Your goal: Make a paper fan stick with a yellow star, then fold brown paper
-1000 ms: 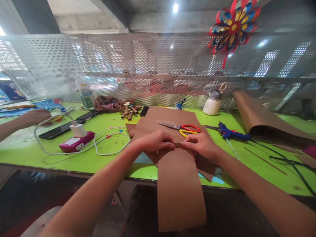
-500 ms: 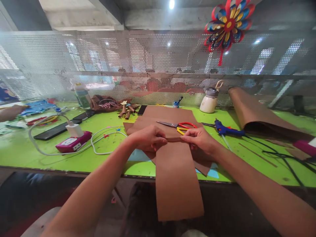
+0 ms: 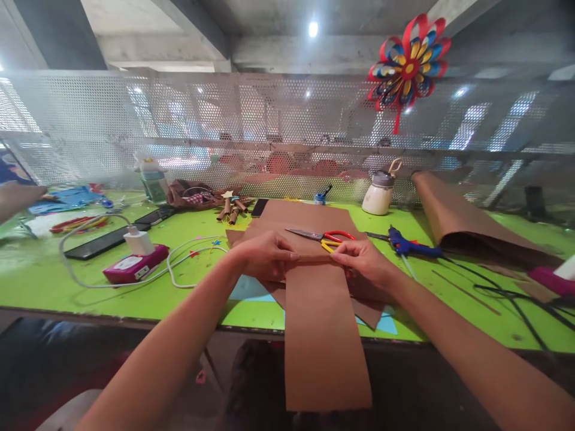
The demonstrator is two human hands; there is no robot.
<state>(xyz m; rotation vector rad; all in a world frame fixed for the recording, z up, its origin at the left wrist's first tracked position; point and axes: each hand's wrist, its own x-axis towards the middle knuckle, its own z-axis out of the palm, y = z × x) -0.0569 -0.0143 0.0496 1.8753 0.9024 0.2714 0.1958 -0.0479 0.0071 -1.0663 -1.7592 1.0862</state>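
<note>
A long strip of brown paper (image 3: 323, 335) hangs from the green table (image 3: 197, 287) over its front edge toward me. My left hand (image 3: 265, 254) and my right hand (image 3: 363, 260) pinch its far end, which is rolled into a thin tube between my fingers. Both hands are closed on that roll, side by side, above more brown sheets (image 3: 291, 215). Red and yellow scissors (image 3: 327, 235) lie just beyond my fingers.
A blue glue gun (image 3: 411, 244) with a black cord lies right of the scissors. A large brown paper roll (image 3: 458, 221) sits at far right. White cable, charger and pink box (image 3: 135, 263) lie left. Another person's hand (image 3: 18, 194) shows at far left. A mesh screen stands behind.
My hands have kept hold of the rolled end and turned it slightly; the hanging strip shifted a little. The other person's hand at the left has pulled back toward the frame edge.
</note>
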